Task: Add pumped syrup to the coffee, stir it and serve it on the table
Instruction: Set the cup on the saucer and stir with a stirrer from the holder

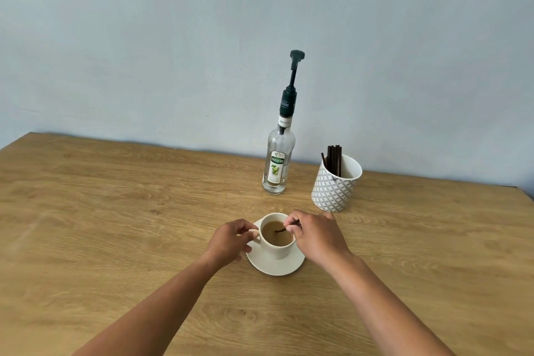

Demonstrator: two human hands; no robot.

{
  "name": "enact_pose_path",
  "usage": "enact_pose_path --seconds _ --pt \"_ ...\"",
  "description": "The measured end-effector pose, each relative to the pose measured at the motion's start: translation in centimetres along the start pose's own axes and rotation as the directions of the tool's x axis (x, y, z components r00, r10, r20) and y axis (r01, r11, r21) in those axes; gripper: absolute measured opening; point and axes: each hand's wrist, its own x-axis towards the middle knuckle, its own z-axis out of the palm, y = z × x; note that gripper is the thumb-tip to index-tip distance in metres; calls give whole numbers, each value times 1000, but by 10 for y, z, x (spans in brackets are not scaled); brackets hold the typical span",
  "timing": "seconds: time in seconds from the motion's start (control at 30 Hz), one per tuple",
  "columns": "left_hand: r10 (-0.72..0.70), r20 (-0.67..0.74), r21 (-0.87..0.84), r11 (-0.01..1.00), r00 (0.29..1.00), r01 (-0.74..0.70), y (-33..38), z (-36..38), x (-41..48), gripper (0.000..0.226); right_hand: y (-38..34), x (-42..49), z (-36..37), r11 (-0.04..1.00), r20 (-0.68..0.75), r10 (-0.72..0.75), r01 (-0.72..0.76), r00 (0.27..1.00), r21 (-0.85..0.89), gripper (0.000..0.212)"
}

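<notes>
While right hand (313, 235) pinches stirrer (284, 229) in cup (276, 243)

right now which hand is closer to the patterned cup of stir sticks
Right. The right hand sits just in front of the patterned cup, pinching a stirrer in the coffee; the left hand is across the coffee cup, at its handle.

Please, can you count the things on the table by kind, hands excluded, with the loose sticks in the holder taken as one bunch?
Bottle: 1
Stick holder: 1
Bunch of sticks: 1
Cup: 1
Saucer: 1
Stirring stick in the cup: 1
Total: 6
</notes>
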Motion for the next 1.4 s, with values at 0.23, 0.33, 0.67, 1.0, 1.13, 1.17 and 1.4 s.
enact_pose_path --seconds 0.23,0.33,0.67,1.0,1.13,1.17,1.4 --pt "-1 -7 6 1000 1000 1 0 1 2 4 2 -2 -4 998 31 9 -11 999 67 7" --pt "2 -4 15 1000 1000 -2 -1 0 1 4 1 -2 1 990 18 23 -26 1000 138 6" --pt "-1 0 -2 1000 1000 1 -2 0 3 3 9 -6 2 999 13 -12 12 1000 -33 7" --pt "8 -1 11 1000 1000 -8 -1 0 1 4 1 -4 4 1000 8 -16 16 1000 25 7" --pt "3 -3 7 1000 1000 -3 -1 0 1 3 5 -4 3 998 11 -16 16 1000 -54 8" --pt "2 -4 5 1000 1000 -2 -1 0 1 4 6 -4 2 998 15 -16 17 1000 -62 8" --pt "1 -5 1 1000 1000 -1 0 0 0 3 4 -6 -2 999 45 -14 12 999 45 11"
